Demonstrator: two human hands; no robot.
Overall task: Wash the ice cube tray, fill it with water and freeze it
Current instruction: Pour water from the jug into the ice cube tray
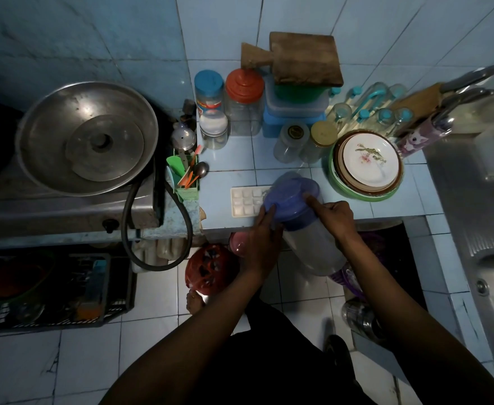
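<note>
Apparently mid-fill: left hand point(259, 239) and right hand point(335, 217) gripped the lidded jug point(301, 217) tilted beside the ice cube tray point(244, 201); freezing remained

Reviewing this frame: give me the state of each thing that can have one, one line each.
ice cube tray: flat on the counter, partly hidden by the jug
jug: tilted over the tray, purple lid on
left hand: grips the jug near its lid
right hand: holds the jug, thumb on the lid
blue-lidded jar: closed
red-lidded jar: closed
plates: stacked in a green bowl
</note>
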